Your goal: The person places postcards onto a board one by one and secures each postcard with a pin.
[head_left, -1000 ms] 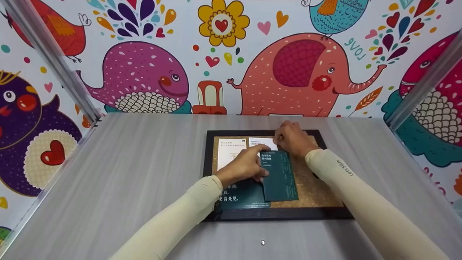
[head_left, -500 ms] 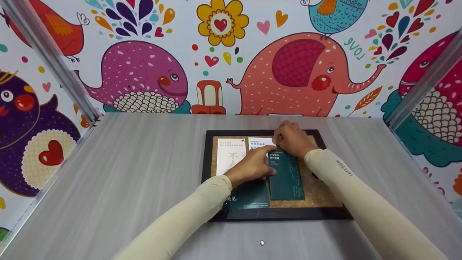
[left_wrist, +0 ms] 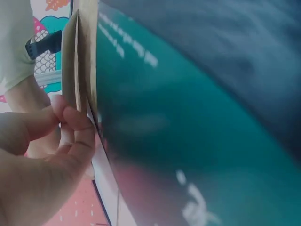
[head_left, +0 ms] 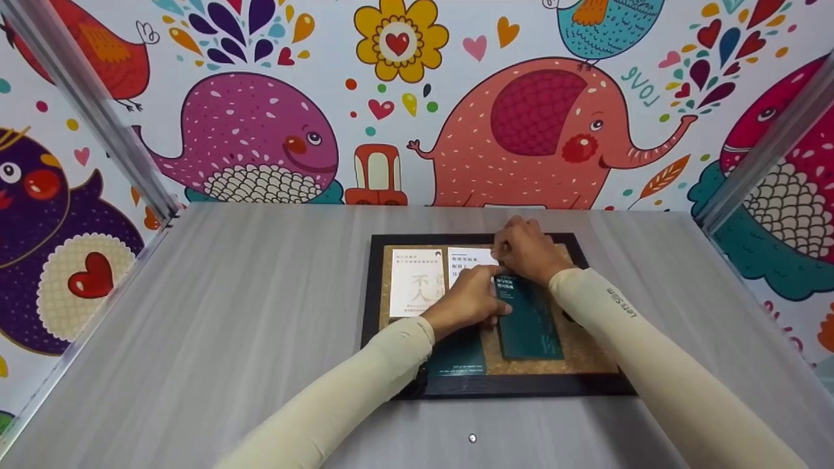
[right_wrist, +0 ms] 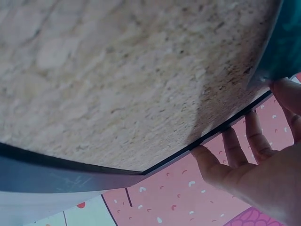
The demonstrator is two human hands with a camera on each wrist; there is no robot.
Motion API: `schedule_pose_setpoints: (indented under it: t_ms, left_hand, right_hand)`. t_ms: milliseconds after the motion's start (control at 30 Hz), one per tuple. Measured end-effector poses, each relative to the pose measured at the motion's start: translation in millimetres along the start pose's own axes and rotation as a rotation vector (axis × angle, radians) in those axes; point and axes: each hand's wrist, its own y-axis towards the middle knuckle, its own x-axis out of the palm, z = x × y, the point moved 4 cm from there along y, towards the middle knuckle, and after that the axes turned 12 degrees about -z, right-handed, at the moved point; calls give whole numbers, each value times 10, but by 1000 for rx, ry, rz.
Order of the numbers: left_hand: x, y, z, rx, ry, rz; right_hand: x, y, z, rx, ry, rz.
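Note:
In the head view my left hand pinches the upper left side of a tall dark green card with white print. The left wrist view has thumb and fingertips meeting on the raised card's edge. My right hand is at the top of the same card, its fingers bent over the upper part of a black-framed corkboard. In the right wrist view, fingertips rest along the board's frame while another digit meets the green card's corner. Anything between those digits is hidden.
A white card lies at the board's upper left, with a second white card beside it, partly covered. Another green card lies lower left under my left forearm. A small shiny stud sits on the grey table in front.
My left hand has slid the tall green card to the right, toward my right hand. More of the left white card shows now. The right hand has stayed in place.

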Motion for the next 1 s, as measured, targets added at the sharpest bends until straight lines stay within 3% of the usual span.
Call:
schedule_pose_setpoints:
  t_ms: [167, 333, 533, 1000]
  left_hand:
    - [140, 349, -306, 59, 286, 38]
    - [220, 550, -499, 84, 469, 34]
    - [250, 593, -502, 66, 512, 3]
    - [340, 620, -392, 71, 580, 4]
  right_hand:
    - [19, -1, -9, -15, 4, 0]
    - [23, 14, -23, -43, -33, 22]
    - [18, 24, -8, -37, -30, 24]
    - [6, -10, 4, -26, -20, 15]
